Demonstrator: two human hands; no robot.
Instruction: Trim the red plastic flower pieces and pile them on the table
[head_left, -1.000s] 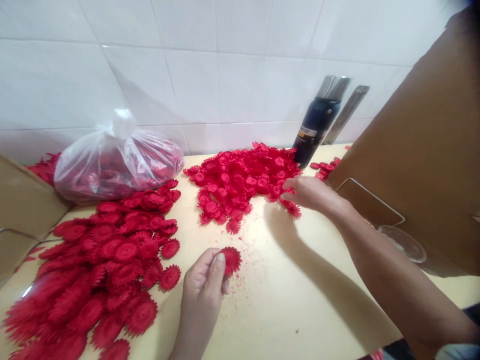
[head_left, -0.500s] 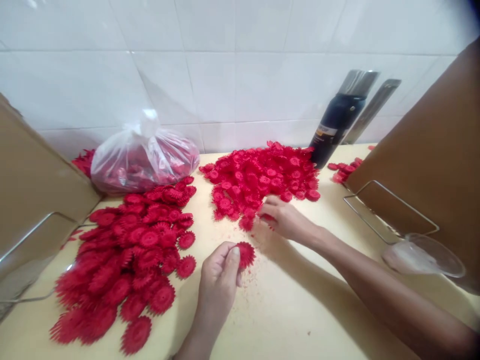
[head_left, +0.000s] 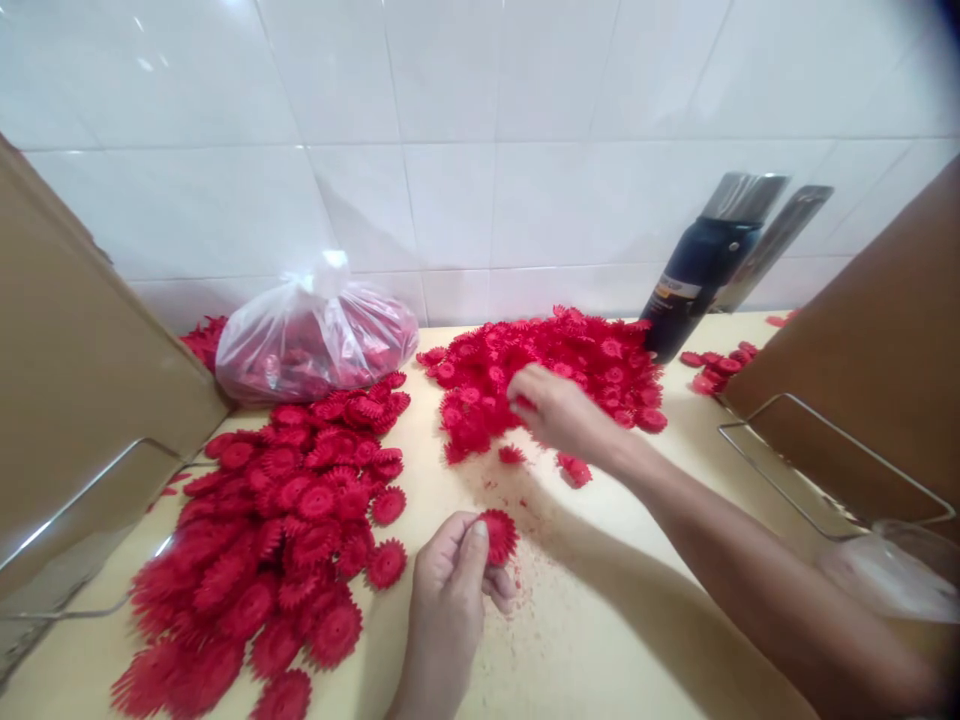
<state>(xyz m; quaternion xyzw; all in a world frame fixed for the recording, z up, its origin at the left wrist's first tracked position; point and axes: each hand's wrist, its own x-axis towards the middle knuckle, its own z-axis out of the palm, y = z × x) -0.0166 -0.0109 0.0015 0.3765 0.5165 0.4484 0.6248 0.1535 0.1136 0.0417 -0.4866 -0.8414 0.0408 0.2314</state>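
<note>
My left hand [head_left: 459, 575] pinches a red disc with a toothed, petal-like rim [head_left: 500, 537] between thumb and fingers, low over the table. Farther back, my right hand [head_left: 551, 405] is at the front of a heap of smaller red toothed pieces [head_left: 592, 350]. Its fingers are curled together, and whether a piece is between them I cannot make out. Two loose red pieces lie just in front of that heap, one of them a small clump [head_left: 574, 470]. On the left spreads a pile of larger red toothed discs [head_left: 300, 510].
A tied plastic bag of red pieces [head_left: 319, 345] rests behind the left pile. A dark flask [head_left: 705, 265] stands by the tiled wall. Cardboard boxes [head_left: 75, 380] [head_left: 870, 350] flank the table on both sides, with bent wire frames near them. Red crumbs dot the tabletop [head_left: 600, 620].
My right hand has moved left along the heap's front, then slightly back onto it. Two pieces now lie apart in front. My left hand keeps its disc. The view has shifted right.
</note>
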